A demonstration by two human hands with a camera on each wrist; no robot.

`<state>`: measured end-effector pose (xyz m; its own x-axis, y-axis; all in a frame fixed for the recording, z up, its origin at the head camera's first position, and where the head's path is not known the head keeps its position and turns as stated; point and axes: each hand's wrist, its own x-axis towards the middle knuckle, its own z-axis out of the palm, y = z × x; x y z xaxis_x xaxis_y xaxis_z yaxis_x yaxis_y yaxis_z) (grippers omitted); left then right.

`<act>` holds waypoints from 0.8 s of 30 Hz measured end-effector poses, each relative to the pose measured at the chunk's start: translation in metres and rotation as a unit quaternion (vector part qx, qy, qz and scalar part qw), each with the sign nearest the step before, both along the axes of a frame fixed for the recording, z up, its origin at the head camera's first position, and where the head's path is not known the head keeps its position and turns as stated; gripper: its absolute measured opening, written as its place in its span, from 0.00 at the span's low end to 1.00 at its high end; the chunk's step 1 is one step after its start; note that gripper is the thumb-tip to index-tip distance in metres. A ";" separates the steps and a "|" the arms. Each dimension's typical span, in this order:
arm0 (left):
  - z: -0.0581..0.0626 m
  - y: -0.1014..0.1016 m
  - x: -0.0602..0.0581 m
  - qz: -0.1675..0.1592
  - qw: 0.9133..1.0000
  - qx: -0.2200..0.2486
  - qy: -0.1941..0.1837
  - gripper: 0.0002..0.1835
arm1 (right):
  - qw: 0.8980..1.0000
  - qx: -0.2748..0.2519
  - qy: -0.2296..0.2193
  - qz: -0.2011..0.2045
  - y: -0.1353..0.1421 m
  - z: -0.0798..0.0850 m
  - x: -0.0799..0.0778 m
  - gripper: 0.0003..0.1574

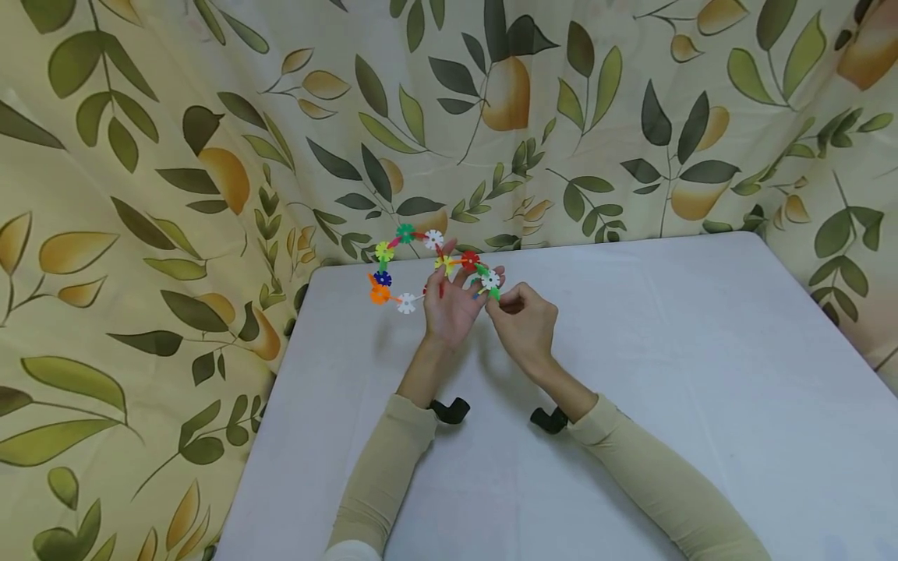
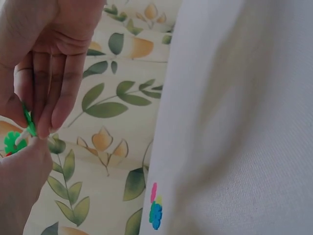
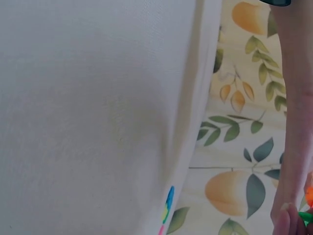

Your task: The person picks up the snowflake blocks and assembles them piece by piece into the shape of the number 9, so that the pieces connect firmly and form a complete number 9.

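A chain of snowflake building discs in orange, white, blue, yellow, red and green (image 1: 380, 294) hangs looped over and around my left hand (image 1: 451, 312). My left hand is turned palm up and holds the chain's right end up above the table. Thumb and fingertips of my right hand (image 1: 528, 321) pinch a green disc (image 1: 494, 294) at that end, right at the left fingers. In the left wrist view both hands meet at this green disc (image 2: 30, 126), with another green disc (image 2: 14, 142) beside it. The right wrist view catches only fingertips and a bit of green disc (image 3: 306, 217).
Blue, green and pink discs (image 2: 155, 215) show close to the table's far edge, hidden behind my hands in the head view. A white cloth covers the table (image 1: 666, 374). A leaf-patterned curtain (image 1: 281, 195) stands behind it and along the left.
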<state>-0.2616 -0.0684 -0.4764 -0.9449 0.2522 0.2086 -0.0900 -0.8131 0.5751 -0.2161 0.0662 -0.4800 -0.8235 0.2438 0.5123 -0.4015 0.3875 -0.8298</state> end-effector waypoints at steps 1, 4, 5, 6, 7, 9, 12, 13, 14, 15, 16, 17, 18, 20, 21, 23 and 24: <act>0.000 0.000 0.000 0.001 1.000 -0.002 0.002 0.26 | 1.000 -0.001 0.001 0.001 0.000 0.000 0.000 0.07; -0.001 0.001 0.001 0.005 1.000 -0.002 0.002 0.27 | 1.000 -0.002 0.004 0.006 0.000 -0.001 -0.001 0.06; -0.001 0.001 0.001 0.007 1.000 -0.003 0.001 0.27 | 1.000 -0.002 0.005 0.008 0.000 -0.001 -0.001 0.06; -0.001 0.001 0.001 0.009 1.000 -0.003 0.001 0.27 | 1.000 -0.002 0.007 0.009 -0.001 -0.001 -0.001 0.06; -0.001 0.001 0.001 0.010 1.000 0.000 0.000 0.27 | 1.000 -0.002 0.008 0.009 0.000 -0.001 -0.002 0.06; 0.000 0.002 0.001 0.012 1.000 0.003 -0.002 0.27 | 1.000 -0.002 0.009 0.011 0.000 0.000 -0.002 0.07; 0.000 0.003 0.001 0.016 1.000 0.004 -0.003 0.27 | 1.000 0.000 0.011 0.015 0.002 0.000 -0.004 0.07; 0.000 0.004 0.001 0.017 1.000 0.005 -0.003 0.27 | 1.000 0.001 0.010 0.015 0.003 0.001 -0.005 0.07; 0.000 0.004 0.002 0.016 1.000 0.004 -0.001 0.27 | 1.000 0.000 0.010 0.015 0.004 0.001 -0.005 0.07; 0.000 0.004 0.002 0.015 1.000 0.004 0.001 0.26 | 1.000 0.000 0.009 0.015 0.004 0.002 -0.005 0.08; 0.000 0.004 0.002 0.013 1.000 0.004 0.002 0.26 | 1.000 -0.001 0.008 0.016 0.005 0.002 -0.005 0.08; 0.000 0.004 0.002 0.013 1.000 0.002 0.003 0.27 | 1.000 -0.002 0.006 0.018 0.005 0.003 -0.004 0.08; 0.000 0.004 0.002 0.012 1.000 -0.001 0.005 0.27 | 1.000 -0.001 0.004 0.020 0.005 0.003 -0.004 0.08; -0.002 0.004 0.002 0.012 1.000 -0.006 0.009 0.27 | 1.000 -0.001 -0.001 0.022 0.005 0.004 -0.003 0.08; -0.002 0.005 0.002 0.011 1.000 -0.007 0.010 0.27 | 1.000 0.002 -0.004 0.022 0.005 0.004 -0.003 0.08; -0.004 0.007 0.003 0.011 1.000 -0.009 0.013 0.28 | 1.000 0.008 -0.009 0.017 0.005 0.005 -0.003 0.08; -0.005 0.008 0.003 0.009 1.000 -0.009 0.013 0.29 | 1.000 0.012 -0.011 0.013 0.005 0.005 -0.003 0.08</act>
